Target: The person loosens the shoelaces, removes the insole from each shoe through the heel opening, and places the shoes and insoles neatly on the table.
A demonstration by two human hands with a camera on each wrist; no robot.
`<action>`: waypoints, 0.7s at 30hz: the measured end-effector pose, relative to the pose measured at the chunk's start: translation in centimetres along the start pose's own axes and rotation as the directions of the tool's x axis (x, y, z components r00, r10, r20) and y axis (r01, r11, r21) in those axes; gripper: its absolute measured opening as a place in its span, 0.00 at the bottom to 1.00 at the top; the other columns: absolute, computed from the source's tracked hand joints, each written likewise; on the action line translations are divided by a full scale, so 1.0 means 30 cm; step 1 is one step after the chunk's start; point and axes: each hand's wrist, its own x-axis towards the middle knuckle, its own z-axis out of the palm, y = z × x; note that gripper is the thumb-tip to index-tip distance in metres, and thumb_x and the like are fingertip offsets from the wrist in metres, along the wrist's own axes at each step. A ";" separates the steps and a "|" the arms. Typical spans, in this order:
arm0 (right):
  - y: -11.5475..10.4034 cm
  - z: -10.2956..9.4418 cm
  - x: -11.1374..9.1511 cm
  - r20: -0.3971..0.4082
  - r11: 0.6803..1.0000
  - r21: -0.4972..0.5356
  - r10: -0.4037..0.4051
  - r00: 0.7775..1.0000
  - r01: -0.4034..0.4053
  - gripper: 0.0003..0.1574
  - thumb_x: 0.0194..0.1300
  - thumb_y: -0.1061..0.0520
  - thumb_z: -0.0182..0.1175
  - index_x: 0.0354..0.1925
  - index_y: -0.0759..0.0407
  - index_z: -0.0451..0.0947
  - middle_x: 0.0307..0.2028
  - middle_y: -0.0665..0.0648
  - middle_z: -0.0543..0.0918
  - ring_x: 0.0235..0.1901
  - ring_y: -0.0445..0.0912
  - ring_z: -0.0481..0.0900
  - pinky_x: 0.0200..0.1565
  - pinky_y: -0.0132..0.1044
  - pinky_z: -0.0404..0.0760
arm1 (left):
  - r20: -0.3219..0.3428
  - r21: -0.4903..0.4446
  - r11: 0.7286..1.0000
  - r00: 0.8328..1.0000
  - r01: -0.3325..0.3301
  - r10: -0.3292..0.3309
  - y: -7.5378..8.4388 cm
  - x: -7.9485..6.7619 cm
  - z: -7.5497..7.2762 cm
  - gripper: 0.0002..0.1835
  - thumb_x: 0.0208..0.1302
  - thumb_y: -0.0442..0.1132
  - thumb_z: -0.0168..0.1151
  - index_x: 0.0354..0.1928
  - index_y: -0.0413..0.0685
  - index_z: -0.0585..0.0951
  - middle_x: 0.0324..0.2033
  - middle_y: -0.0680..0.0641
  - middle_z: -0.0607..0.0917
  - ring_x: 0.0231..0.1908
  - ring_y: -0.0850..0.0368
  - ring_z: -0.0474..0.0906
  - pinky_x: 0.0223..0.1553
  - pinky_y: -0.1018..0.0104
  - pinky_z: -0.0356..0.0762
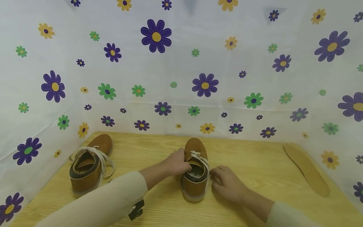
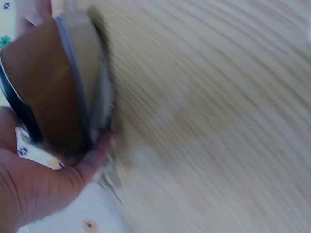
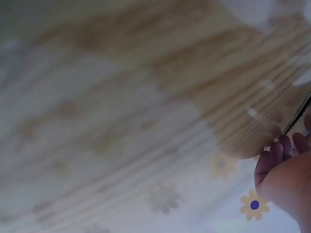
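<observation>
Shoe (image 1: 194,188) between left grip (image 1: 177,162), pinching its left side, and right grip (image 1: 229,185), hold unclear

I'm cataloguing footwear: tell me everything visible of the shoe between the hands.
This shoe looks like brown leather, with a dark collar, pale laces and a pale sole. It stands upright on the wood-grained table, toe pointing away from the head camera, opening facing up. The left hand grips its left side near the opening; the right hand is close by its right side, contact unclear.

Central shoe (image 1: 195,186) — smooth, leather-like; tabletop (image 1: 161,208) — wood-grained
</observation>
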 end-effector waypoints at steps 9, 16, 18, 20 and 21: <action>0.040 -0.024 -0.011 -0.066 0.979 -0.199 0.034 0.997 -0.047 0.10 0.60 0.61 0.60 0.41 0.57 0.83 0.39 0.53 0.83 0.44 0.49 0.78 0.53 0.48 0.78 | -0.006 0.098 0.995 1.000 0.017 -0.016 0.063 0.002 0.011 0.34 0.65 0.27 0.47 0.75 0.40 0.58 0.58 0.32 0.80 0.22 0.55 0.72 0.30 0.62 0.70; 0.087 -0.067 -0.045 -0.078 0.969 -0.212 0.114 0.990 -0.128 0.08 0.64 0.60 0.60 0.41 0.57 0.83 0.40 0.54 0.83 0.46 0.51 0.79 0.54 0.49 0.79 | -0.010 0.130 0.991 1.000 -0.022 0.024 0.051 0.007 0.007 0.34 0.63 0.26 0.48 0.73 0.39 0.61 0.56 0.34 0.81 0.35 0.48 0.79 0.36 0.60 0.75; 0.100 -0.084 -0.054 -0.074 0.971 -0.165 0.165 0.984 -0.175 0.09 0.66 0.60 0.59 0.42 0.58 0.83 0.42 0.55 0.84 0.48 0.52 0.79 0.55 0.51 0.79 | -0.003 0.115 0.993 1.000 -0.024 0.025 0.050 0.008 0.008 0.34 0.62 0.25 0.48 0.73 0.39 0.61 0.55 0.34 0.81 0.30 0.50 0.79 0.31 0.62 0.73; 0.114 -0.101 -0.061 -0.072 0.968 -0.113 0.216 0.974 -0.223 0.10 0.67 0.60 0.57 0.43 0.60 0.83 0.43 0.57 0.84 0.50 0.54 0.79 0.56 0.52 0.78 | 0.000 0.105 0.994 1.000 -0.023 0.024 0.051 0.008 0.007 0.34 0.63 0.25 0.47 0.74 0.39 0.61 0.53 0.35 0.82 0.24 0.53 0.76 0.27 0.64 0.71; 0.125 -0.108 -0.063 -0.075 0.967 -0.094 0.230 0.970 -0.237 0.11 0.67 0.60 0.56 0.44 0.62 0.83 0.44 0.59 0.84 0.51 0.55 0.79 0.57 0.53 0.77 | 0.000 0.104 0.994 1.000 -0.023 0.023 0.051 0.008 0.007 0.34 0.63 0.25 0.47 0.74 0.39 0.61 0.53 0.35 0.82 0.23 0.56 0.75 0.26 0.65 0.70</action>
